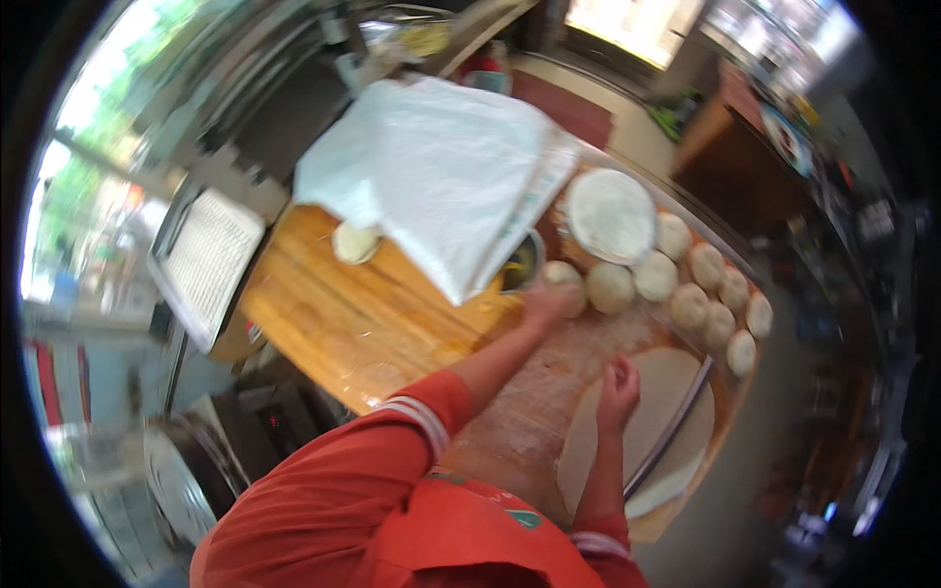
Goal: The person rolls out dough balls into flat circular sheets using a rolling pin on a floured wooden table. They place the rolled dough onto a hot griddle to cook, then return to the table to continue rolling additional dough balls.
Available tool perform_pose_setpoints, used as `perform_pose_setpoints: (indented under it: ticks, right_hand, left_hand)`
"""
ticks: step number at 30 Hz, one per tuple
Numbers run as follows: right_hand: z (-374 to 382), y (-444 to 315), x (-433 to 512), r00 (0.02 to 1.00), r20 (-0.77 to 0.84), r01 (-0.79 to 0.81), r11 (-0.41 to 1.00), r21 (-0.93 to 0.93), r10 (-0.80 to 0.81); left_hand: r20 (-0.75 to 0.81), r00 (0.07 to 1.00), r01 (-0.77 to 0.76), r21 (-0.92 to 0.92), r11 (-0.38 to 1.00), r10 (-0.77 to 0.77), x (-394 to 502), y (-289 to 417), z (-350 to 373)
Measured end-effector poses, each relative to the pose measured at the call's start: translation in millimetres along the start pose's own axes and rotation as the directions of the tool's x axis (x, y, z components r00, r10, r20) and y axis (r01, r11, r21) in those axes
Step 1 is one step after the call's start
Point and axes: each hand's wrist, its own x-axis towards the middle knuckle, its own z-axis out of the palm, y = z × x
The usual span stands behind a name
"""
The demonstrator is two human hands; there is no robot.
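Observation:
My left hand [550, 300] is on a pale dough round [564, 279] at the near end of a group of rounds, its fingers against the side. Blur hides the exact grip. A second dough round [610, 288] sits right beside it. Over a large rolled-out dough sheet [588, 448] hovers my right hand [620, 386], fingers curled; nothing shows in it, though blur leaves its closure unclear. Across that sheet lies a thin, dark rolling pin [670, 430]. Flour dusts the wooden work surface [514, 411].
Several more dough rounds [709, 309] line the table's far right edge, near a white round lid or disc [612, 215]. White plastic sheeting [456, 169] partly covers a dark bowl [523, 264]. One dough piece [356, 242] lies on the yellowish board [316, 272]. Left stands a perforated tray [213, 257].

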Motion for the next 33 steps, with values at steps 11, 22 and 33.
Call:
perform_pose_setpoints:
  ticks: [11, 22, 33]
  right_hand:
    - [63.6, -27.8, -133.7, 0.887, 0.462, 0.046, 0.99, -0.134, 0.021]
    - [427.9, -176.9, -65.1, 0.897, 0.441, -0.019, 0.994, 0.105, -0.029]
    - [507.3, -224.5, -95.5, 0.977, 0.21, 0.062, 0.986, -0.154, -0.028]
  left_hand:
    - [-0.273, 0.948, -0.188, -0.056, 0.981, 0.165, -78.9, -59.0, -268.7]
    - [-0.342, 0.903, 0.107, -0.404, 0.909, -0.259, -29.2, -76.3, -493.7]
    - [-0.173, 0.971, 0.066, -0.475, 0.878, -0.166, -31.9, -78.4, -541.6]
